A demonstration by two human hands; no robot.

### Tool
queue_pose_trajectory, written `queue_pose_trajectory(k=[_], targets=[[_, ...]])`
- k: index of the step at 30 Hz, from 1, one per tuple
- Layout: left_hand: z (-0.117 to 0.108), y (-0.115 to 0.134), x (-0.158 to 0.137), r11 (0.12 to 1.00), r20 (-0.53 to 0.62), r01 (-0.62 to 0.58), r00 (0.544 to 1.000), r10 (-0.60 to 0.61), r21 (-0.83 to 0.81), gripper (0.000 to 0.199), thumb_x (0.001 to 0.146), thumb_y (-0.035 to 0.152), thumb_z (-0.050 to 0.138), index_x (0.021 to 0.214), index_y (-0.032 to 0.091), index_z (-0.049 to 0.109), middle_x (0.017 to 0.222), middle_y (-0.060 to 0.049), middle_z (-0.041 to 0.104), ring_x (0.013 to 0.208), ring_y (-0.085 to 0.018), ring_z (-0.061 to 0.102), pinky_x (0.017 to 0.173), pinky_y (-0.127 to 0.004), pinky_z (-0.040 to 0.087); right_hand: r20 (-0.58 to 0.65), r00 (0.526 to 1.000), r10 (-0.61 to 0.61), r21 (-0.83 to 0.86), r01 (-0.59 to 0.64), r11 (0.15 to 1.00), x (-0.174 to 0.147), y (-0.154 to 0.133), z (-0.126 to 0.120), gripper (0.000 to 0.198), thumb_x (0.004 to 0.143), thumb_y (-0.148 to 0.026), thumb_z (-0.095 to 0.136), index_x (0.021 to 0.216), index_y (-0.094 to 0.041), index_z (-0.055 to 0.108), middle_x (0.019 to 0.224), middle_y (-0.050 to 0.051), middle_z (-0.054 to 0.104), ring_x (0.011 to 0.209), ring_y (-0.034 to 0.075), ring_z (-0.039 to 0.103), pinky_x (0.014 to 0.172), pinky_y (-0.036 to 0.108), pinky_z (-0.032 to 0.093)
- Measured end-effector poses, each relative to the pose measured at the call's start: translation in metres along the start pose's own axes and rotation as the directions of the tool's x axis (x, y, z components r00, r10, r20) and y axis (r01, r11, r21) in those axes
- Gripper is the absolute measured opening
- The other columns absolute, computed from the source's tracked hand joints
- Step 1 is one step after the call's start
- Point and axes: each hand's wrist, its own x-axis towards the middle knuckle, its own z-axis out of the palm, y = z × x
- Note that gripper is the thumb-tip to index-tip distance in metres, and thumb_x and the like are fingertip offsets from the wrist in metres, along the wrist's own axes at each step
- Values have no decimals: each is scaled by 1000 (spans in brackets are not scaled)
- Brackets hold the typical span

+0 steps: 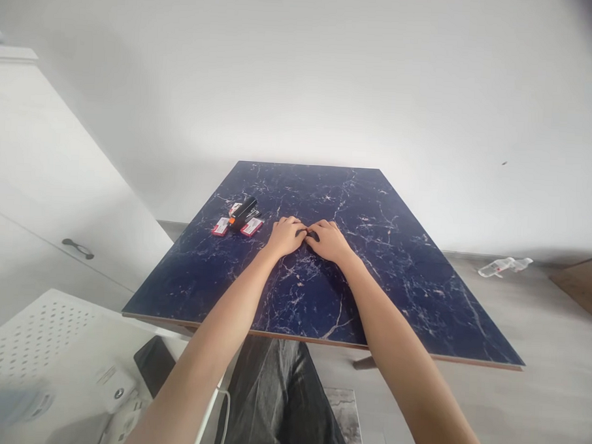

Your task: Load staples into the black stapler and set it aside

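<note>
My left hand (286, 236) rests palm down near the middle of the dark blue marbled table (302, 307), fingers lying on the surface. Beside it, my right hand (327, 240) lies the same way, and the two thumbs meet or nearly meet. No object shows in either hand; what is under the palms is hidden. To the left of my left hand is a black stapler (245, 212) with an orange part. Around it lie small red-and-white boxes: one (251, 227) in front on the right, one (220, 227) on the left, and one (234, 209) partly hidden behind.
A white cabinet (43, 172) stands on the left. Below it, a white perforated surface (41, 329) carries a dark phone-like slab (153, 363) and a white box (115, 387). Clear plastic bottles (497, 267) and a cardboard box (585, 287) lie on the floor at right.
</note>
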Motion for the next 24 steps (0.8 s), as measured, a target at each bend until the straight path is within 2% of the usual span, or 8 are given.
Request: queue_pose_trajectory(k=[17, 24], targets=[[0, 3, -1, 1000, -8, -11, 1000, 11, 2, 34, 101, 34, 49, 127, 30, 71, 135, -6, 63, 126, -30, 52, 107, -48, 41, 2, 1000, 27, -12, -27, 1000, -1, -2, 1, 38, 97, -36, 52, 128, -17, 65, 123, 15, 65, 115, 31, 56, 105, 43, 39], [-1, 3, -2, 1000, -8, -6, 1000, 6, 1, 33, 102, 35, 48, 123, 30, 73, 134, -6, 63, 126, -30, 51, 108, -48, 40, 10, 999, 38, -2, -38, 999, -1, -1, 1, 40, 97, -37, 52, 131, -19, 63, 126, 15, 64, 117, 32, 55, 105, 43, 39]])
